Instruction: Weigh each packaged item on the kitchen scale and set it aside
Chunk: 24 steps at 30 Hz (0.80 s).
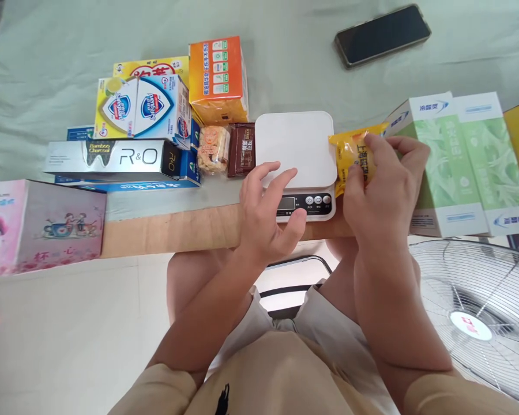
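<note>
A white kitchen scale (294, 150) with a black button strip and small display sits at the front edge of the table. Over its lower left part is my left hand (270, 213), fingers spread and holding nothing, partly covering the display. My right hand (380, 184) grips a yellow plastic snack packet (358, 151) between thumb and fingers, just right of the scale. The packet lies against the scale's right side, its right part hidden by my fingers. Left of the scale are a brown packet (242, 150) and a clear-wrapped crunchy snack (214, 148).
At left stand Safeguard soap boxes (140, 108), a toothpaste box (108, 158), an orange box (218, 78) and a pink gift box (60, 225). Green-white boxes (450, 167) stand at right, with a phone (383, 36) behind. A fan (471, 323) is below right.
</note>
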Tool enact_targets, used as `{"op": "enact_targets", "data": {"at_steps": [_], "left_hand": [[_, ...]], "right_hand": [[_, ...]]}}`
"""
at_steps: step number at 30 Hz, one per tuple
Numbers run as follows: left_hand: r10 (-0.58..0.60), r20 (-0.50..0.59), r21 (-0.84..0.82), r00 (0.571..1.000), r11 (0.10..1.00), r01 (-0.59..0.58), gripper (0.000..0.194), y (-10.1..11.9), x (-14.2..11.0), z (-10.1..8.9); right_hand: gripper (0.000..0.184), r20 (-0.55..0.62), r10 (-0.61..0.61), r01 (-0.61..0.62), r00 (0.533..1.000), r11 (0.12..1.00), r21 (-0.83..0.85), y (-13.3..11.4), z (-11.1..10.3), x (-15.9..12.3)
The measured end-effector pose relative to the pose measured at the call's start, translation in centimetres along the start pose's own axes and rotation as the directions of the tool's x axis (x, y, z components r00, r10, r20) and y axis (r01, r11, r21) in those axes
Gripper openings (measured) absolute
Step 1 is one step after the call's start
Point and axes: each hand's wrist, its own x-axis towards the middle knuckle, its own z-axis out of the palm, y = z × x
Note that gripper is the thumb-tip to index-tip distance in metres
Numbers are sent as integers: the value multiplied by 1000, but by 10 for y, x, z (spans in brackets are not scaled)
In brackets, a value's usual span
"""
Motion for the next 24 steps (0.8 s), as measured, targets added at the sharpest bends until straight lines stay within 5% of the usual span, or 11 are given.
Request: {"op": "enact_targets", "data": {"at_steps": [12,18,24], "left_hand": [[-222,139,98,965,973,210,65,0,-3,-5],[-240,141,130,961,966,222,65,2,-4,-6],[-283,113,66,953,959,277,67,0,-6,-6]], "right_hand": [[48,-38,-114,110,993,990,-91,9,1,-6],[51,101,12,1,995,992,-128,5,-4,-2],[57,202,18,15,979,987,-161,4,-9,-7]]}}
